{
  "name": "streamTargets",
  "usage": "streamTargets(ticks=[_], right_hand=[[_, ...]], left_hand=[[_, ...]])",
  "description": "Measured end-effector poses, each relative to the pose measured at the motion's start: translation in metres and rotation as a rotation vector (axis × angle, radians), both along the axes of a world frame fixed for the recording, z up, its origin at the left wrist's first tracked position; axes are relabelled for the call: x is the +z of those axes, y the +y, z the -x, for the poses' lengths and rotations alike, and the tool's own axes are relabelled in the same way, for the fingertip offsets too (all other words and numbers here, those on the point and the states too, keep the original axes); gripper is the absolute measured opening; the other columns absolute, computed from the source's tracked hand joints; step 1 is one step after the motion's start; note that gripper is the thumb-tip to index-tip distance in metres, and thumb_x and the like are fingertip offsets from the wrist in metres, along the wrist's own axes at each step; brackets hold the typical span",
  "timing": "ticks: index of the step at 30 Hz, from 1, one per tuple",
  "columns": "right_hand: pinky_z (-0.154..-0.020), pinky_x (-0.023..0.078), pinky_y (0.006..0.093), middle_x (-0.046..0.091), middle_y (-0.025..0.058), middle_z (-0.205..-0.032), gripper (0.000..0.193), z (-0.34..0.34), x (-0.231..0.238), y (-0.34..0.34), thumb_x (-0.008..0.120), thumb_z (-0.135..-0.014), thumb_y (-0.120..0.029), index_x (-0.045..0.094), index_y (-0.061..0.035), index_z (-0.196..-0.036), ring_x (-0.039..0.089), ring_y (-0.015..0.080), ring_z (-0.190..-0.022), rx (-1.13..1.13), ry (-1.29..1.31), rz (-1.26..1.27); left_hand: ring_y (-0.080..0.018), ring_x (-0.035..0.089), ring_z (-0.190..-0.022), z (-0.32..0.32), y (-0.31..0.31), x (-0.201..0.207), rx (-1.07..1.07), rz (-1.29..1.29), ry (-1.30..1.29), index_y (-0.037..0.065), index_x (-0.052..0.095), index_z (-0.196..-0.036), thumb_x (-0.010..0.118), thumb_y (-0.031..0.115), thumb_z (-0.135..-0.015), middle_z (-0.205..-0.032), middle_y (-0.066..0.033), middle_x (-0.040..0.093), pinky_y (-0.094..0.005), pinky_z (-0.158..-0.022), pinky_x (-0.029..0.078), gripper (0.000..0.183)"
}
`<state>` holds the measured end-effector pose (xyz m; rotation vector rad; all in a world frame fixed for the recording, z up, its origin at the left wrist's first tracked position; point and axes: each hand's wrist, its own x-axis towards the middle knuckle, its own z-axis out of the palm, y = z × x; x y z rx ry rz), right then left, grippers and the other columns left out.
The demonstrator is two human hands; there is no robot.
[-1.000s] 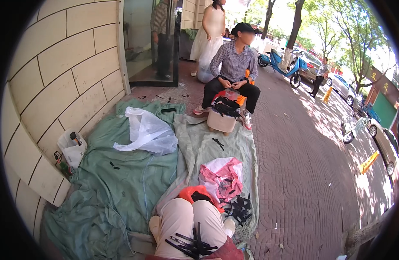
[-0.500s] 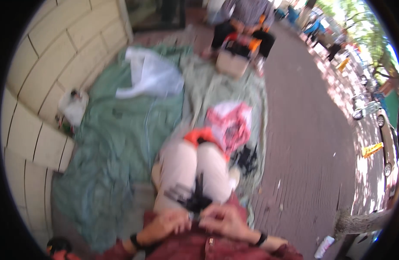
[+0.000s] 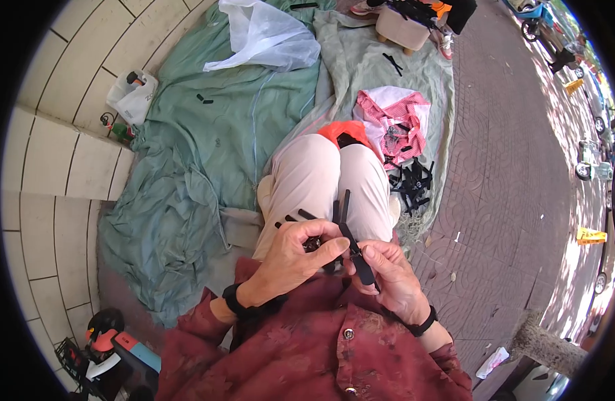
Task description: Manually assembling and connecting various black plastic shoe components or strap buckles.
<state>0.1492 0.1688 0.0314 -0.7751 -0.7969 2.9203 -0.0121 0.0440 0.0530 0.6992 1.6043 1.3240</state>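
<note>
I sit with my knees in light trousers [image 3: 321, 177] drawn up on a green cloth [image 3: 207, 140]. My left hand [image 3: 297, 257] and my right hand [image 3: 391, 277] meet over my lap. Together they grip a bundle of thin black strips [image 3: 351, 244], some of which stick up toward my knees. More black strips [image 3: 411, 184] lie in a pile on the cloth to the right of my right knee. A pink checked cloth [image 3: 394, 120] lies beyond that pile.
A white plastic sheet [image 3: 264, 37] lies at the far end of the cloth. A bag with bottles [image 3: 130, 97] leans on the tiled wall at left. Another person sits on a low stool [image 3: 404, 27] ahead. Brick pavement [image 3: 508, 194] runs along the right, with parked scooters beyond.
The view has tilted down from the street to my lap. Both hands have come into view and closed on the black strips.
</note>
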Motion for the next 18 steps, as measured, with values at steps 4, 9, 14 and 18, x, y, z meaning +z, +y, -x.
streamTargets(ticks=[4, 9, 14, 18], right_hand=[[-0.05, 0.043, 0.0226, 0.066, 0.0108, -0.086, 0.02, 0.003, 0.001, -0.008, 0.059, -0.096, -0.013, 0.058, 0.0006, -0.111, 0.058, 0.0129, -0.061, -0.078, 0.082, -0.085], [-0.056, 0.05, 0.0254, 0.067, 0.0138, -0.091, 0.019, 0.004, -0.002, -0.01, 0.061, -0.093, -0.003, 0.055, 0.0007, -0.111, 0.063, 0.0156, -0.067, -0.149, 0.111, -0.287], [-0.06, 0.053, 0.0266, 0.067, 0.0154, -0.091, 0.015, 0.002, -0.01, -0.01, 0.06, -0.093, 0.001, 0.056, 0.0019, -0.107, 0.064, 0.016, -0.069, -0.157, 0.154, -0.35], [-0.065, 0.056, 0.0278, 0.068, 0.0156, -0.09, 0.014, 0.004, -0.01, -0.012, 0.059, -0.092, 0.004, 0.057, 0.0036, -0.106, 0.066, 0.0176, -0.072, -0.188, 0.172, -0.422]], left_hand=[[-0.0037, 0.05, -0.062, -0.001, 0.004, -0.01, 0.063, -0.062, 0.186, -0.001, 0.066, -0.08, 0.066, 0.014, -0.089, -0.066, 0.0001, 0.06, -0.0236, -0.057, 0.041, 0.018], [-0.0045, 0.05, -0.06, -0.004, 0.007, -0.006, 0.103, -0.068, 0.224, -0.001, 0.064, -0.077, 0.066, 0.013, -0.088, -0.065, -0.0007, 0.061, -0.025, -0.055, 0.04, 0.018], [-0.0053, 0.05, -0.058, -0.005, 0.008, -0.003, 0.086, -0.066, 0.244, -0.001, 0.062, -0.075, 0.067, 0.011, -0.087, -0.064, -0.0012, 0.061, -0.0257, -0.053, 0.039, 0.018], [-0.0052, 0.051, -0.058, -0.004, 0.008, 0.0, 0.084, -0.079, 0.233, -0.001, 0.062, -0.074, 0.067, 0.009, -0.087, -0.064, -0.0016, 0.061, -0.0252, -0.054, 0.04, 0.017]])
